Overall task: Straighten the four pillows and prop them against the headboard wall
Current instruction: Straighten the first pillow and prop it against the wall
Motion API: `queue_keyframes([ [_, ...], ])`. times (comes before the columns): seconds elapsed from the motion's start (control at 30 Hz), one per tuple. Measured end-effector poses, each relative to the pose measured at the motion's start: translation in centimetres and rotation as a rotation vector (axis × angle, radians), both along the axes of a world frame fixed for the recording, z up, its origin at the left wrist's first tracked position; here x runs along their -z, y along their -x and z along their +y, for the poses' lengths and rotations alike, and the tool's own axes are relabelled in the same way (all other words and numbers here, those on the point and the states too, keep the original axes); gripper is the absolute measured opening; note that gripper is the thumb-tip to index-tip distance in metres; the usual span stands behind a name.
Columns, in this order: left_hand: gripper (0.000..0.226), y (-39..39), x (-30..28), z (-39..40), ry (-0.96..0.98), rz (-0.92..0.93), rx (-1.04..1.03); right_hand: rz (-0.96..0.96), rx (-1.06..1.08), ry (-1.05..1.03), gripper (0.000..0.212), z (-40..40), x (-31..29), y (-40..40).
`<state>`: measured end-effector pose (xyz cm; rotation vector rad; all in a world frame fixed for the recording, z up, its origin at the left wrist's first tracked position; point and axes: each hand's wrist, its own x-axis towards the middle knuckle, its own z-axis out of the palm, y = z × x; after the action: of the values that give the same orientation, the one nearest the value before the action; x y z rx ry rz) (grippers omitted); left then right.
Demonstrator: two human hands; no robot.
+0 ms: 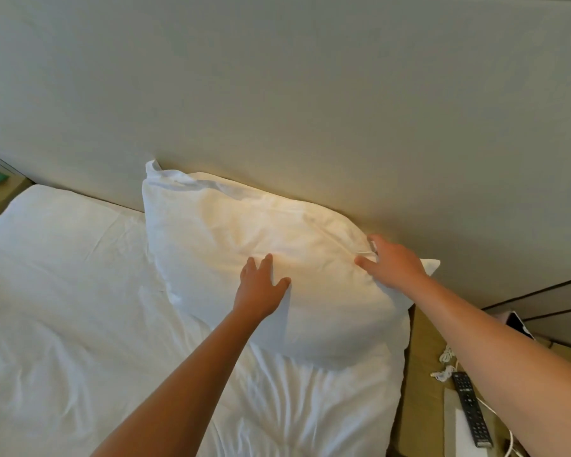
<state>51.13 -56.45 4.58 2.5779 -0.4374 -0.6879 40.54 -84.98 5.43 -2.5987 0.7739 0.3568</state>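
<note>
Your left hand [261, 288] lies flat and open, fingers spread, palm pressed on the front face of the plump white fabric pillow [244, 245]. Your right hand [391, 263] is closed in a pinch on the pillow's cover: the thumb and fingers bunch the fabric at its upper right edge, and taut creases run from that grip. The two hands are apart, with the pillow's right half between them.

The pillow leans tilted against the pale grey-green fabric headboard wall [310, 94], which rises just beyond both hands. Its top edge touches the wall. A crumpled corner sticks up well to the left of your left hand, and a pointed corner shows just past your right wrist. Only this one pillow is in view.

Below and to the left of your left hand stretches the bed with a wrinkled white sheet [63, 308]; the pillow's lower edge rests on it. The sheet is heavily creased beneath your left forearm.

Under your right forearm stands the tan bedside bench [422, 374]. On it lie a long black remote control [472, 409], a tangle of white cable [445, 364], and a flat white object beside the remote that you cannot identify from here. To the far left of your left hand, green items on a second surface are too blurred to tell.
</note>
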Motion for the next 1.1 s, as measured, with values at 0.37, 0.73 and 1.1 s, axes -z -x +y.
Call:
queue_keyframes([
  [0.37,0.084,4.6,-0.3,-4.5,0.034,-0.031,-0.095,-0.480,0.042,0.261,0.016,-2.8,-3.4,-0.4],
  [0.73,0.097,7.0,1.2,-9.0,-0.036,0.069,-0.194,-0.509,-0.532,0.285,0.055,-3.0,0.9,5.6],
  [1.1,0.091,9.5,2.0,-9.5,0.033,0.107,-0.284,-0.241,-0.599,0.260,0.052,-3.7,3.1,4.8],
])
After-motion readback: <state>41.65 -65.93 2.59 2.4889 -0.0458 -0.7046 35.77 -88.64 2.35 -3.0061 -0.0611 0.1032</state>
